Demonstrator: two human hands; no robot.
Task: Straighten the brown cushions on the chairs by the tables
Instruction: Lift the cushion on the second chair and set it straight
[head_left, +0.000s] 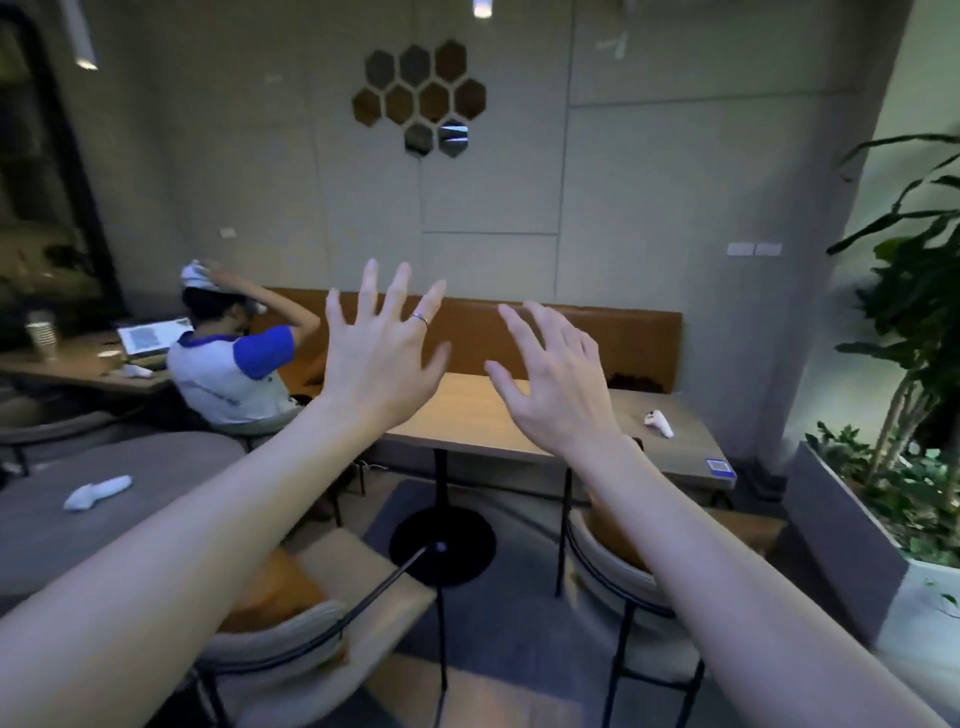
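Brown cushions (270, 592) (610, 535) lie on the two near chairs (332, 639) (660, 623), well below both hands. Left hand (382, 358) and right hand (558, 384) are raised over the tabletop (467, 410), fingers (400, 291) spread apart, holding nothing. No legible writing is visible.
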